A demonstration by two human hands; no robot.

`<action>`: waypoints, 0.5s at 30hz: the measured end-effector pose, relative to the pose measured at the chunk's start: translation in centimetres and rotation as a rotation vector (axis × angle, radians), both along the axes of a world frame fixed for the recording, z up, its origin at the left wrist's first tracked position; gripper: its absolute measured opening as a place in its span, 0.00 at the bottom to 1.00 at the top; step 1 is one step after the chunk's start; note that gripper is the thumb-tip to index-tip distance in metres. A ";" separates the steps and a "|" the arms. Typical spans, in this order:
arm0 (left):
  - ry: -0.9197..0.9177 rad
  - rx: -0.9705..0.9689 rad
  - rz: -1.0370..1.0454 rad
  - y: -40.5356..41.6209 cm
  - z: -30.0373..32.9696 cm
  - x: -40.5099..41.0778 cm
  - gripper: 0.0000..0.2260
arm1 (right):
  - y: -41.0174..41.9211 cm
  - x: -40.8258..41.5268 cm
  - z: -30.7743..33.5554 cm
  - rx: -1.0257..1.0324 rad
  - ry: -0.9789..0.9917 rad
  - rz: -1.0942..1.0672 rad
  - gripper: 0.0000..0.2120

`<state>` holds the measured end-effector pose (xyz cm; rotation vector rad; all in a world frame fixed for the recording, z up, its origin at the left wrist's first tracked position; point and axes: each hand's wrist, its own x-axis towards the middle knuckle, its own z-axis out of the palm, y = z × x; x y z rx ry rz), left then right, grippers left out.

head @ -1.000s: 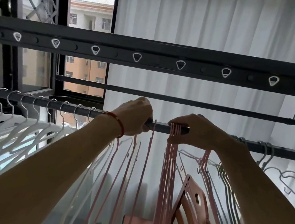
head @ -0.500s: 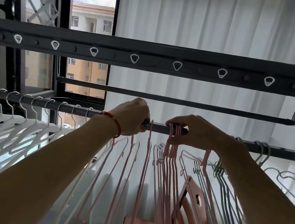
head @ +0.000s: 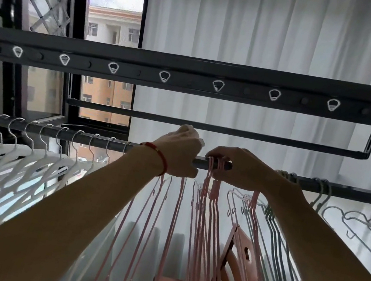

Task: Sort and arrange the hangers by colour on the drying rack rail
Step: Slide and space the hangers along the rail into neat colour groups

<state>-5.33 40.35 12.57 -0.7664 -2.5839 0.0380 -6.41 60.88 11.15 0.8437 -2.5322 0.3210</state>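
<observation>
White hangers [head: 16, 161] fill the left of the rail [head: 354, 193]. The left hand [head: 181, 154] is wrapped over the rail beside pink hangers [head: 177, 212]; the right hand [head: 238, 169] has its grip pinched shut on a bunch of pink hooks [head: 215, 167]. Green hangers [head: 274, 219] and grey hangers [head: 362, 223] hang further right. These look light, thin and springy, best held at the hooks. White curtain [head: 271, 32] behind; window [head: 114, 18] at left.
</observation>
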 end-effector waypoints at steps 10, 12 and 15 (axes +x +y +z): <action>0.032 0.121 -0.087 0.9 -1.0 -2.7 0.10 | 1.4 -0.4 -0.4 0.032 0.016 -0.091 0.19; 0.012 0.127 -0.099 1.1 -0.9 -2.5 0.11 | 1.9 -0.2 -0.2 0.075 0.025 -0.106 0.16; -0.008 0.147 -0.117 1.3 -0.8 -2.3 0.11 | 2.6 0.1 -0.1 0.090 0.016 -0.110 0.15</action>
